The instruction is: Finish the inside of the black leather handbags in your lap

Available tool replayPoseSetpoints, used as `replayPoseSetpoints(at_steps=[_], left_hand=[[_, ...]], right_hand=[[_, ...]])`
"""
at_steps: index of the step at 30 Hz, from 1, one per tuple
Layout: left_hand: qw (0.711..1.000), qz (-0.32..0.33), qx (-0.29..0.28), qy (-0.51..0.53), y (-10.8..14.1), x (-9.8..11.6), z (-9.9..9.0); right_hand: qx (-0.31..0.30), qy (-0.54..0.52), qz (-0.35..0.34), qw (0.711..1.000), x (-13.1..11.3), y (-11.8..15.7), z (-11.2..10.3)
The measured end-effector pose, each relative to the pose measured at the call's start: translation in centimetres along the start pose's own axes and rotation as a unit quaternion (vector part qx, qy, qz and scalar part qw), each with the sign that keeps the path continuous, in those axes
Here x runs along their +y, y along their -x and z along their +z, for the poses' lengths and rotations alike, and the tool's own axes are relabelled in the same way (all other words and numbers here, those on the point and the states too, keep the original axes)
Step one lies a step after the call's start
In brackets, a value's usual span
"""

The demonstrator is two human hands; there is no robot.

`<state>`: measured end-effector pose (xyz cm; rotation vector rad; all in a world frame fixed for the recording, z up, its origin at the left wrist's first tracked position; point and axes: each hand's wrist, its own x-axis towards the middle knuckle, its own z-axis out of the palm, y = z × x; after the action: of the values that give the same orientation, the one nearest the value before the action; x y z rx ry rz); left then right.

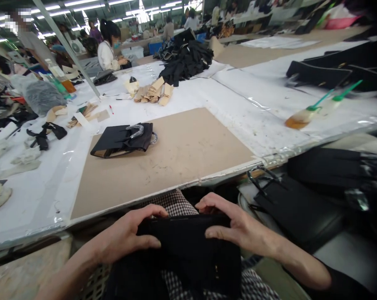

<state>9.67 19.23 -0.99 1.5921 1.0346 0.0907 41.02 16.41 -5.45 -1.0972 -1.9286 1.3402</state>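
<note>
Across my lap lies a black bag piece (191,254), its upper edge facing the table and a small gold-coloured fitting low on its right side. My left hand (141,229) grips that edge at the left, thumb on the near face and fingers over the far side. At the right end, my right hand (227,221) holds the same piece, thumb on the near face and fingers curled beyond the edge. On the table ahead, a black handbag (122,139) with plastic-wrapped handles lies on its side on a brown board (182,141).
Several black bags (297,204) are stacked at my right, below table height. Glue bottles (303,116) with green nozzles stand near the table's right edge. Tan strips (155,91) and a heap of black pieces (188,58) lie farther back. A co-worker (108,46) sits across the table.
</note>
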Motion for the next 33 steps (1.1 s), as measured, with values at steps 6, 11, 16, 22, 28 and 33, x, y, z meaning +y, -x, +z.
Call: replayPoseSetpoints(at_steps=[6, 11, 16, 22, 28, 33], left_hand=[[1.000, 0.025, 0.018, -0.004, -0.4, 0.0, 0.1], [0.999, 0.038, 0.016, -0.034, -0.7, 0.0, 0.0], [0.988, 0.102, -0.004, -0.114, -1.3, 0.4, -0.2], [0.978, 0.141, -0.037, -0.151, -2.1, 0.2, 0.0], [0.980, 0.144, -0.039, -0.134, -2.0, -0.1, 0.1], [0.980, 0.143, -0.039, -0.130, -1.8, -0.1, 0.3]], right_hand=[[0.045, 0.123, -0.095, 0.987, 0.0, 0.4, 1.0], [0.041, 0.135, -0.063, 0.988, -0.4, 0.5, 1.4], [0.033, 0.118, -0.085, 0.989, -0.5, 0.2, 1.4], [0.014, 0.216, -0.105, 0.971, -0.5, 0.2, 1.2], [0.130, 0.359, -0.157, 0.911, 0.2, 1.5, 2.5], [0.165, 0.371, -0.141, 0.903, -0.5, 1.9, 3.5]])
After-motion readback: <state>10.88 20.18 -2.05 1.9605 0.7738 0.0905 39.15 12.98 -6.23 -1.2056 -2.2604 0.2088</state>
